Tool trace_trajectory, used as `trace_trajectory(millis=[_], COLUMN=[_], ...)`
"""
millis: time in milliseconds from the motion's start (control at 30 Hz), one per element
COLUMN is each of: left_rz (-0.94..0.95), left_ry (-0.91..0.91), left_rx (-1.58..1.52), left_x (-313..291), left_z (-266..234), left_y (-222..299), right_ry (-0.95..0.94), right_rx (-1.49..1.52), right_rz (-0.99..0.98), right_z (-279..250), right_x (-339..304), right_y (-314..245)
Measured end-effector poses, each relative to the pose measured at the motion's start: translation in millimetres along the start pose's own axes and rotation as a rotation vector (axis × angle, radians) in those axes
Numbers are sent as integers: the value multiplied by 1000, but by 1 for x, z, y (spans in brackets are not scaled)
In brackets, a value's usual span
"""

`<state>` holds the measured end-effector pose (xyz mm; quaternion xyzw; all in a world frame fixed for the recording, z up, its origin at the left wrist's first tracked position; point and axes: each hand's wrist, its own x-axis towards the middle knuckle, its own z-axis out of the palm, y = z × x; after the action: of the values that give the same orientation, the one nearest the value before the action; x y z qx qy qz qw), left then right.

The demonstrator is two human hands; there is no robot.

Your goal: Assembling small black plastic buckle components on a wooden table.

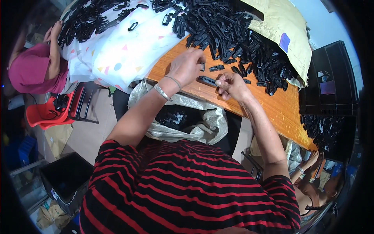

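Note:
Between the thumb and fingers of my right hand (232,86) is one end of a long black plastic part (208,80), held just over the wooden table's (183,89) near edge. My left hand (186,67) hovers beside the part's other end, its fingers curled together. Something small shows at those fingertips, too small to name. A loose black plastic piece (216,68) lies on the wood just beyond the held part. Behind both hands spreads a large heap of similar black plastic parts (218,27).
An open woven sack (218,121) with dark pieces inside hangs below the table edge. White patterned sheeting (128,58) bears more black parts at the left. A yellowish sack (292,27) stands back right. Two people work nearby, one in a maroon shirt (33,68) by a red chair (39,113).

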<state>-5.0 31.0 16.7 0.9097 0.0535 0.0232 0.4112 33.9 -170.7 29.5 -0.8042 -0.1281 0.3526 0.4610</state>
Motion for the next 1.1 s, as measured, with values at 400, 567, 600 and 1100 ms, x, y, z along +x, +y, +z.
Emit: trace_trajectory(millis=[400, 567, 600, 1100], left_rz=[468, 369, 356, 29], left_ry=[-50, -17, -7, -53], left_rx=[202, 152, 84, -445], left_x=[0, -1, -2, -13], left_z=[6, 7, 4, 2], left_y=[-10, -21, -21, -14], right_ry=[50, 57, 58, 52], right_rx=[206, 193, 195, 62], right_rz=[-70, -57, -58, -49], right_z=[-22, -11, -10, 1], right_x=[-9, 4, 6, 23], right_y=[6, 1, 1, -6])
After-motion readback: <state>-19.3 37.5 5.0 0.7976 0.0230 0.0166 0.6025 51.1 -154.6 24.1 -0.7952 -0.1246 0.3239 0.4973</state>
